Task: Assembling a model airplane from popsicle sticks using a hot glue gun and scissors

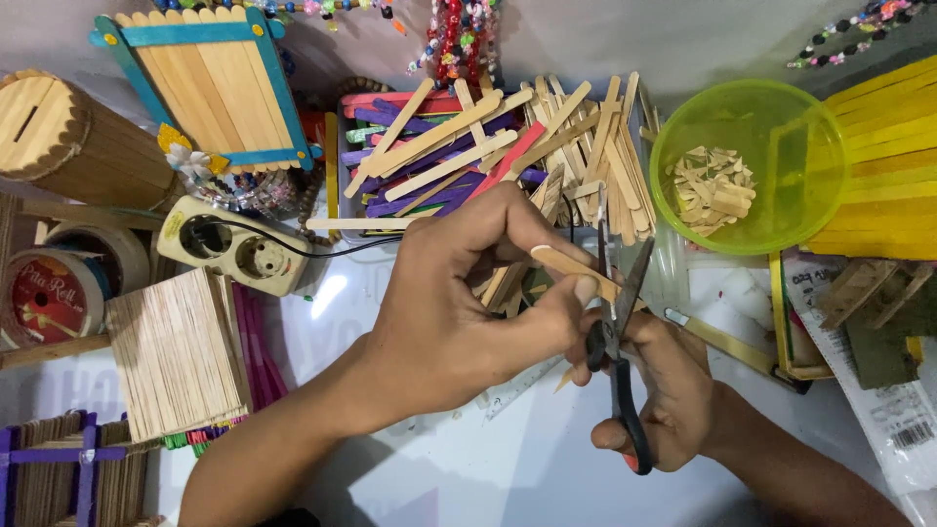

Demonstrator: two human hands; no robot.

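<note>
**Two hands, one stick between scissor blades**

Two bare hands meet at the centre of the frame. The left hand (459, 312) pinches a plain wooden craft stick (576, 270) between thumb and fingertips, holding it slantwise. The right hand (664, 390), lower right of centre, is closed around the black handles of the scissors (613, 332), whose blades stand parted around the stick. Above them lies a heap of plain and coloured sticks (478, 146). At upper right sits a green bowl (781, 127) holding cut wooden bits.
</note>
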